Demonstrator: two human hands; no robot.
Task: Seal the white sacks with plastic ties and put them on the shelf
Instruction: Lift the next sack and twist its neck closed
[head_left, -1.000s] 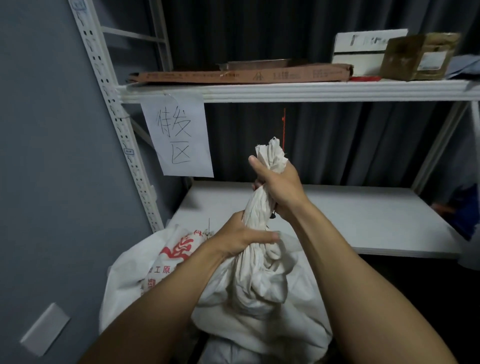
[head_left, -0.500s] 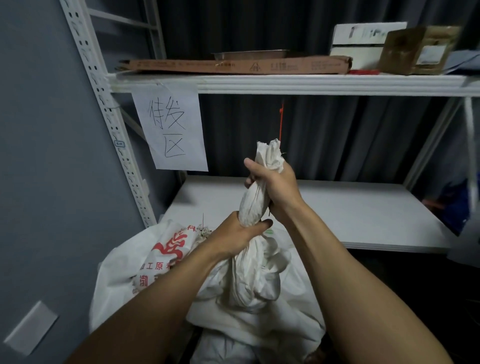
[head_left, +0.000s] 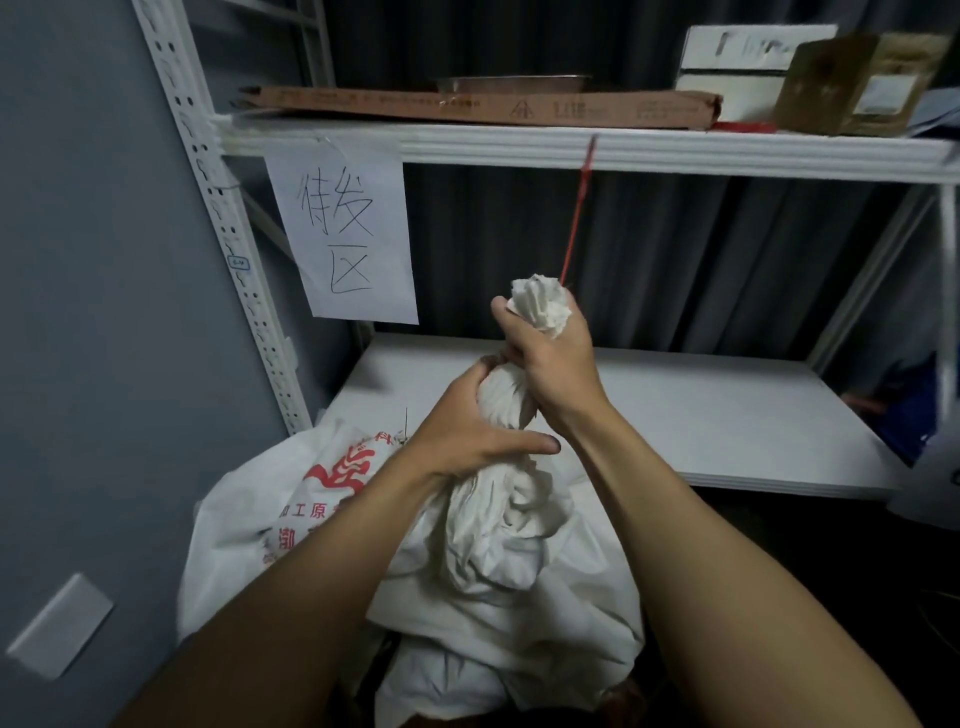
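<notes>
A white metal shelving unit (head_left: 218, 218) fills the view from 9 o'clock round to 3 o'clock, standing against a grey wall (head_left: 78, 312) at 9 o'clock and a dark pleated curtain (head_left: 727, 260) behind. Its lower shelf (head_left: 701, 415) lies just right of centre toward 3 o'clock; its upper shelf (head_left: 623, 153) runs across at 12 o'clock. In front of the lower shelf, from the centre down to 6 o'clock, stands a white sack (head_left: 493, 582), its cloth gathered upward into a twisted neck. Just beside it at 8 o'clock slumps a second sack (head_left: 311, 483), white with red printed characters. Two bare forearms reach in from 7 and 5 o'clock. The left hand (head_left: 462, 436), at centre, is clenched round the base of the neck, thumb lying across the front. The right hand (head_left: 550, 364), just above it toward 12 o'clock, grasps the upper neck in a fist, with a crumpled tuft of cloth sticking out above. A paper sign (head_left: 343, 228) with handwritten characters hangs from the upper shelf at 10 o'clock. On the upper shelf lie a long flat cardboard box (head_left: 467, 106) at 12 o'clock, and a white box (head_left: 748, 57) and a brown box (head_left: 852, 83) at 1 o'clock. A thin red plastic tie (head_left: 574, 223) rises from the right fist to the upper shelf's edge; whether the hand holds it cannot be told.
</notes>
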